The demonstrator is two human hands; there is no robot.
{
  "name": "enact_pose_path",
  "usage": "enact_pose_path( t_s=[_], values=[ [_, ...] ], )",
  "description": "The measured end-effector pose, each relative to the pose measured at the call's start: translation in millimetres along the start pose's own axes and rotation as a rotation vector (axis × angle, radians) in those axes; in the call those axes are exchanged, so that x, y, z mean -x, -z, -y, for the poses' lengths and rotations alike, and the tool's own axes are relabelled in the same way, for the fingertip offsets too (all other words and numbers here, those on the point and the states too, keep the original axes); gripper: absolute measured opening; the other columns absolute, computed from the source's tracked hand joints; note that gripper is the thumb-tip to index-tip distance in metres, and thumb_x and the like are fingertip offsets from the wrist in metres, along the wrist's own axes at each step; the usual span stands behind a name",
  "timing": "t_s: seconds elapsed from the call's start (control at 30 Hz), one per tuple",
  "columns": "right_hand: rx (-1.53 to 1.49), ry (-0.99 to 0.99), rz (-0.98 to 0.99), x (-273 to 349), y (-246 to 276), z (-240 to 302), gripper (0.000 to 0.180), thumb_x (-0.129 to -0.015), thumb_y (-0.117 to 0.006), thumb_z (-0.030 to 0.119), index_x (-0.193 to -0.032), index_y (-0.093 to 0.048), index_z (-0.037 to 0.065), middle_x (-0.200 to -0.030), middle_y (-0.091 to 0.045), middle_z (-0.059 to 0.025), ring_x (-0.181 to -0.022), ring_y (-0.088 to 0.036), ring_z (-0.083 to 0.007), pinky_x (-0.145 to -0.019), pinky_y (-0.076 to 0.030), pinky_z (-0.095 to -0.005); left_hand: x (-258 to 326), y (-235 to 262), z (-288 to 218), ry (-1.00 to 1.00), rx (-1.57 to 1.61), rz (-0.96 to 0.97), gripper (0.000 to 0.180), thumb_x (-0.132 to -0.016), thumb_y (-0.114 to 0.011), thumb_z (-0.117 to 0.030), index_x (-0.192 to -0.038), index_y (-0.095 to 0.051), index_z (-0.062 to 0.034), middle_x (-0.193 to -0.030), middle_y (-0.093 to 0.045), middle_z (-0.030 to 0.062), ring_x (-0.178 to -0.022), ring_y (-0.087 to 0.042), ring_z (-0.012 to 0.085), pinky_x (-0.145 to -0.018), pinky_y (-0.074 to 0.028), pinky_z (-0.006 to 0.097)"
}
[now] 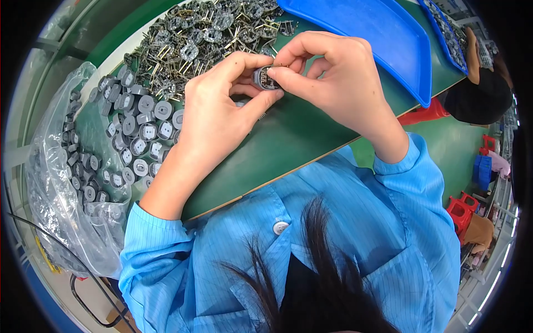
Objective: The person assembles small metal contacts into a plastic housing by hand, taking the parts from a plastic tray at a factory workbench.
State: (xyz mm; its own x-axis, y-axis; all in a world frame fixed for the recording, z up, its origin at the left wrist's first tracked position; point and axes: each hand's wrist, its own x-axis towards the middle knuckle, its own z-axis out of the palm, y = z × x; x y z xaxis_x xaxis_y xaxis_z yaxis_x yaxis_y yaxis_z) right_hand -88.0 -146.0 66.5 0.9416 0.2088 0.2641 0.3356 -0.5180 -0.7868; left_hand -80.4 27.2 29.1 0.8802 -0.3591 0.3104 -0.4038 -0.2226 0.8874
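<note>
Between the thumb and fingers of my left hand (222,105) sits a small round grey housing (259,78), its open side facing my right hand. A circuit board with metal parts shows inside it. My right hand (327,69) is closed in a pinch at the housing's rim, thumb and fingertips on the board. Both hands are above the green table, close together. Left of my left wrist lie many loose grey housings (145,132). Beyond my hands is a heap of small round circuit boards with long metal pins (189,53).
A blue tray (397,41) stands on the right of the green table (294,133), and a second blue tray (444,36) with parts lies beyond it. A clear plastic bag (50,183) holds more housings at the left edge. Co-workers and red stools (462,213) are at right.
</note>
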Motion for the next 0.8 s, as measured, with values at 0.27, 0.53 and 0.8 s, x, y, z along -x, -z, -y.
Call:
enact_pose_path(
  t_s=[0.27, 0.53, 0.8],
  values=[
    [0.212, 0.366, -0.061, -0.9, -3.9, -14.6, 0.009, -0.071, -0.067, 0.009, -0.076, -0.062, 0.004, -0.068, -0.06, -0.0071, -0.065, -0.062, -0.0249, -0.057, -0.05, -0.0339, -0.9, 0.0, -0.5, 0.043, 0.02, -0.003, 0.032, -0.071, -0.074, -0.001, -0.1, -0.062, -0.0001, -0.086, -0.067, 0.0106, -0.075, -0.069, 0.0146, -0.065, -0.055, 0.025],
    [0.176, 0.42, -0.059, -0.3, -3.9, -11.5, 0.014, -0.072, -0.069, 0.008, -0.083, -0.062, 0.002, -0.074, -0.062, -0.0068, -0.071, -0.064, -0.0214, -0.061, -0.051, -0.0324, 3.5, -1.1, -3.9, 0.075, 0.15, -0.031, 0.032, -0.07, -0.075, -0.002, -0.099, -0.063, -0.0013, -0.087, -0.065, 0.009, -0.073, -0.067, 0.013, -0.064, -0.054, 0.024],
    [-0.426, -0.257, 0.212, 2.2, -2.0, -15.1, 0.022, -0.076, -0.071, 0.008, -0.093, -0.063, -0.003, -0.078, -0.067, -0.0083, -0.072, -0.065, -0.0118, -0.065, -0.053, -0.024, 0.0, -1.1, -2.0, -0.246, -0.243, -0.102, 0.028, -0.065, -0.077, -0.004, -0.091, -0.065, -0.0046, -0.079, -0.058, 0.0056, -0.066, -0.058, 0.0157, -0.059, -0.049, 0.026]
  ],
)
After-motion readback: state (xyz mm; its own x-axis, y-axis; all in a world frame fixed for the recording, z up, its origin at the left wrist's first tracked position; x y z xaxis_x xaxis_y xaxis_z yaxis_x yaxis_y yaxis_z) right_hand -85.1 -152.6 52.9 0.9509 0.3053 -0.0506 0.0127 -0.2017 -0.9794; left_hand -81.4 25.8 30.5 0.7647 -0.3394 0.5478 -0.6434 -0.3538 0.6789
